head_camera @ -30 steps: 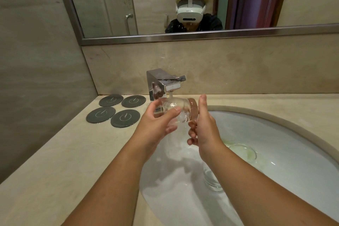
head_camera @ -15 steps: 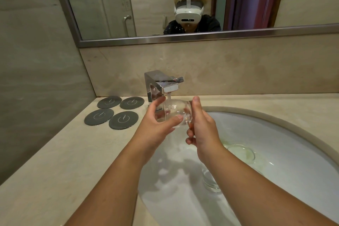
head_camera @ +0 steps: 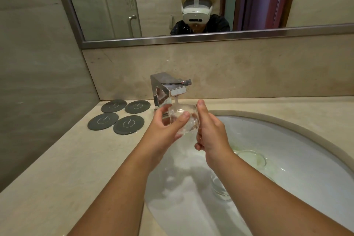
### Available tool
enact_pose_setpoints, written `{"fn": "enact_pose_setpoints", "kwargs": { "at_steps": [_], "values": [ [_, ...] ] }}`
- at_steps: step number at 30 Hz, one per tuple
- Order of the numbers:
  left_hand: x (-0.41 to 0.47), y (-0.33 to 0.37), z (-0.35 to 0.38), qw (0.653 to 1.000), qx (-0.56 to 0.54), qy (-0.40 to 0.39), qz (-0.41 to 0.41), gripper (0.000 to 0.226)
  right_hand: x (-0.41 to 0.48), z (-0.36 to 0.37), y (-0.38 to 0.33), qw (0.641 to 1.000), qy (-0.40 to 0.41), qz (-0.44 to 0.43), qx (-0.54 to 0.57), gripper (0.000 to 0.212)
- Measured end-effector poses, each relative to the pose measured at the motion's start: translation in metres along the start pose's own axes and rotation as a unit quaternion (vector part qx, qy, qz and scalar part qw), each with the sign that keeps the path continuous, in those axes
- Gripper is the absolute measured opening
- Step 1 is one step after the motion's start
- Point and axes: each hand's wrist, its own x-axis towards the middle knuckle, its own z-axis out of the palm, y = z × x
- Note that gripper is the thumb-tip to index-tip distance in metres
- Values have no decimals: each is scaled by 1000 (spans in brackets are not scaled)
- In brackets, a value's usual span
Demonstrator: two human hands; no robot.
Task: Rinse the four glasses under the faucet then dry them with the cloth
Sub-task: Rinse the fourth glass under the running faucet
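A clear glass (head_camera: 184,119) lies on its side under the running chrome faucet (head_camera: 168,88), and water splashes over it. My left hand (head_camera: 165,129) grips the glass from the left, thumb across its near side. My right hand (head_camera: 209,130) holds its right end, thumb up along the glass. A second glass (head_camera: 220,188) stands in the white sink (head_camera: 287,136), partly hidden under my right forearm. A third glass (head_camera: 251,158) sits in the sink to the right of my right wrist. No cloth is in view.
Several dark round coasters (head_camera: 115,118) lie on the beige counter (head_camera: 67,168) left of the faucet. A wall closes the left side. A mirror (head_camera: 191,2) runs along the back wall and shows a person wearing a headset.
Both hands have kept the glass under the stream and turned it slightly. The view has shifted a little.
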Motion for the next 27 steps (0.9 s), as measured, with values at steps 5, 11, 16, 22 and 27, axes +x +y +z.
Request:
{"fn": "enact_pose_setpoints", "kwargs": {
  "at_steps": [5,11,16,22,27],
  "values": [
    [-1,0,-2,999,35,4,26,71,0,0,0,1000,-8,4,-8,71],
    [-1,1,-1,1000,6,23,8,71,-3,2,-1,999,-42,-7,-16,56],
    [-3,4,0,1000,-15,-2,-11,86,-3,1,-2,999,-28,-25,13,41],
    [-4,5,3,1000,5,-11,8,88,-2,1,-2,999,-22,3,31,57],
    [-4,8,1,1000,0,25,10,78,-3,1,-3,998,-45,8,37,57]
  ]
}}
